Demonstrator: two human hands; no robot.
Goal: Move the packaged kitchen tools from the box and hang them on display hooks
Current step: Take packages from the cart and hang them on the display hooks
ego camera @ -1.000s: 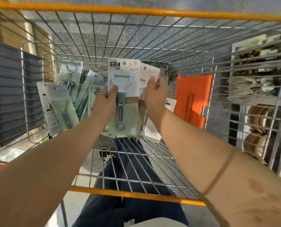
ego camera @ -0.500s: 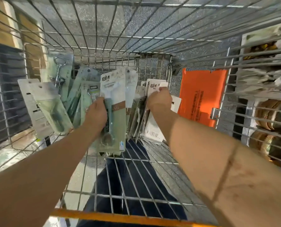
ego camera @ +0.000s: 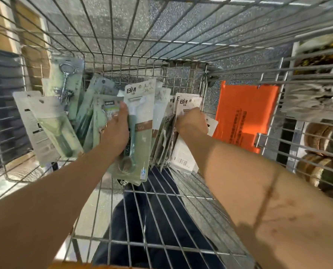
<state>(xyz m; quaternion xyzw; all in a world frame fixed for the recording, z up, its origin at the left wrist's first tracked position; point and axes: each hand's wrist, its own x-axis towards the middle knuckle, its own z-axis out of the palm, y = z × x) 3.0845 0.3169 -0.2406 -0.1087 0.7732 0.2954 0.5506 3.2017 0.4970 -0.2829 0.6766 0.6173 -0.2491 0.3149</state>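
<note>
Both my arms reach down into a wire basket [ego camera: 146, 193]. My left hand [ego camera: 116, 131] grips a packaged peeler [ego camera: 140, 123], a green-and-white card marked BM, held upright with more cards behind it. My right hand [ego camera: 192, 124] has its fingers curled over the top of a stack of white BM packages [ego camera: 183, 158] standing on edge at the basket's right. Between the two hands stand several thinner packages [ego camera: 161, 138]. At the left lean a corkscrew package [ego camera: 65, 86] and a pale green tool package [ego camera: 53, 129].
An orange plastic card [ego camera: 243, 113] hangs on the basket's right wire wall. Shelves with woven baskets [ego camera: 321, 136] and white goods lie beyond the right wall. A dark slatted panel [ego camera: 2, 105] sits to the left. Dark trousers show below the wire floor.
The view has tilted down and closer into the basket. My left hand lowered the peeler package among the others. My right hand dropped onto the white packages at the right.
</note>
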